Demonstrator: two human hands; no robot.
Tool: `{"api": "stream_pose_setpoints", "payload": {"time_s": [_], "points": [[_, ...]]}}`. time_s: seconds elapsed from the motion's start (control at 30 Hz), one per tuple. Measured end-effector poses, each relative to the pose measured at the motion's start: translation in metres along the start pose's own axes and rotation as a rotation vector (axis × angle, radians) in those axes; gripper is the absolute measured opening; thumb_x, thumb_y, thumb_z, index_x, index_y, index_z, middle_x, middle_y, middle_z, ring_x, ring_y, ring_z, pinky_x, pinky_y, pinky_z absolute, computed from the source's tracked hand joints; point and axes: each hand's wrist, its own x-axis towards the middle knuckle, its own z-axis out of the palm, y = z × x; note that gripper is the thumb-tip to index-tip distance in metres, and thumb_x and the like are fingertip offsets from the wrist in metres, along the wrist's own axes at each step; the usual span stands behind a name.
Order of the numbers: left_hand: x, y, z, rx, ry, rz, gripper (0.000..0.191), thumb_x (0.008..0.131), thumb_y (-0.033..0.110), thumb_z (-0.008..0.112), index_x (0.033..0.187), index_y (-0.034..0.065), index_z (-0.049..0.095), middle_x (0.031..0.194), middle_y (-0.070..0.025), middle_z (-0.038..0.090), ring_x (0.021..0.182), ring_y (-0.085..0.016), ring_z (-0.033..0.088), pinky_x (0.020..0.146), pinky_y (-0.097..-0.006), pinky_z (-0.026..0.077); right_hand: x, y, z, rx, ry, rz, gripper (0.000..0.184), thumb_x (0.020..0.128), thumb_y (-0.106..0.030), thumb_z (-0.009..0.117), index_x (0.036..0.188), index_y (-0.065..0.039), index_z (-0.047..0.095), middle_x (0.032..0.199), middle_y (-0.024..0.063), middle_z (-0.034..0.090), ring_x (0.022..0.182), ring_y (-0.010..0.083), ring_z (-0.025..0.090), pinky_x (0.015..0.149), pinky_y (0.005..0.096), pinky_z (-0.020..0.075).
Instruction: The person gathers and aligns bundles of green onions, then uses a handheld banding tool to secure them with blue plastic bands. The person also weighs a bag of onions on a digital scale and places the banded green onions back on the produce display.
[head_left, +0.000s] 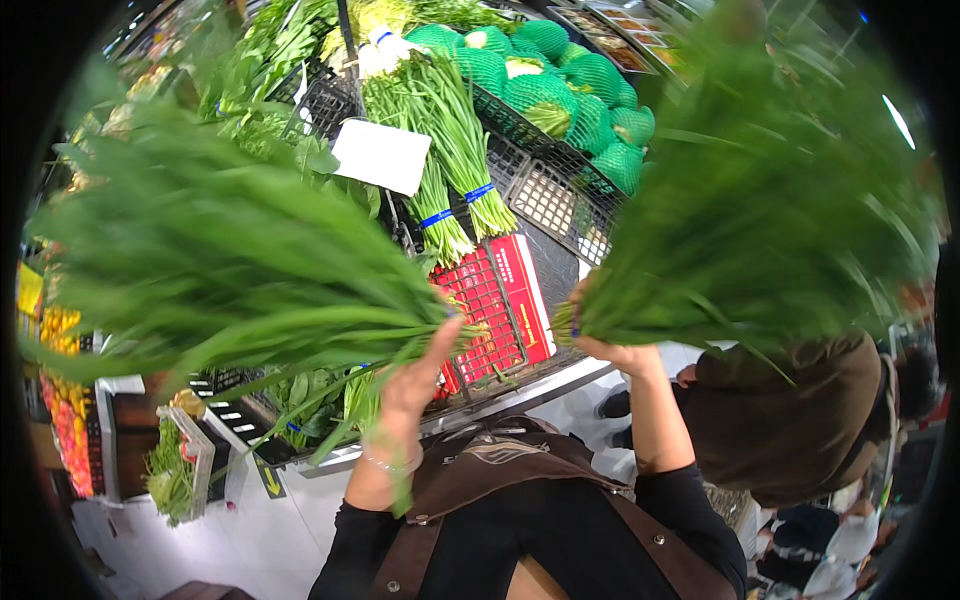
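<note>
My left hand (420, 367) grips a large bunch of long green leafy vegetables (247, 262) by its banded stem end, the leaves fanning out to the left, blurred. At the right, my right hand (615, 354) is closed round the banded stems of a second bunch of long green leaves (750, 225), also blurred, fanning up and right. Between and beyond the hands, two bundles of slender green stalks with blue bands (469, 165) lie on the display. A blank-looking white card (382, 156) stands beside them. Below them is a red printed carton (525, 300) under a wire rack (480, 322).
Cabbages in green net sleeves (540, 97) fill a black crate behind the bundles. A display edge (540, 382) runs before my waist. A person in brown (780, 420) stands close at the right. A crate of greens (171, 465) and fruit (60, 330) are at the left.
</note>
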Motion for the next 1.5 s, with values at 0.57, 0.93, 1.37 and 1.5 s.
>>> {"api": "stream_pose_setpoints", "payload": {"time_s": [0.57,0.93,1.37,1.5], "points": [[-0.063,-0.199,0.104,0.474,0.223,-0.713,0.117,0.067,0.033,0.089,0.139,-0.0210,0.014,0.134,-0.0331,0.045,0.122,-0.035,0.050,0.105,-0.0368,0.038,0.042,0.234,-0.057,-0.071,0.002,0.605,0.082,0.060,0.003,0.087,0.132,-0.001,0.048,0.123,0.0100,0.062,0.112,0.0191,0.058,0.099,0.0354,0.0464],[-0.064,-0.218,0.098,0.349,0.114,-0.767,0.094,0.086,0.026,0.072,0.145,-0.0141,0.010,0.143,-0.0334,0.035,0.134,-0.036,0.039,0.113,-0.0371,0.029,0.039,0.228,-0.045,0.080,0.026,0.595,0.083,0.070,0.011,0.077,0.141,-0.003,0.036,0.126,0.0103,0.058,0.117,0.0222,0.056,0.100,0.0357,0.0457],[-0.101,-0.065,-0.024,0.488,0.065,-0.113,0.054,0.076,-0.002,0.061,0.128,-0.0030,0.044,0.123,-0.0198,0.048,0.116,-0.036,0.050,0.101,-0.0424,0.041,-0.004,0.196,0.035,-0.845,0.488,-0.040,0.060,0.085,-0.010,0.072,0.135,0.002,0.041,0.122,0.0180,0.046,0.114,0.0266,0.047,0.098,0.0394,0.0404],[-0.116,-0.064,-0.145,0.732,0.478,-0.095,0.063,0.066,-0.004,0.058,0.126,-0.0055,0.040,0.120,-0.0220,0.041,0.116,-0.038,0.043,0.104,-0.0457,0.034,0.003,0.175,0.114,-0.279,0.264,0.170,0.030,0.095,-0.010,0.062,0.121,0.001,0.052,0.088,0.0051,0.064,0.076,0.0118,0.059,0.070,0.0278,0.0492]]}}
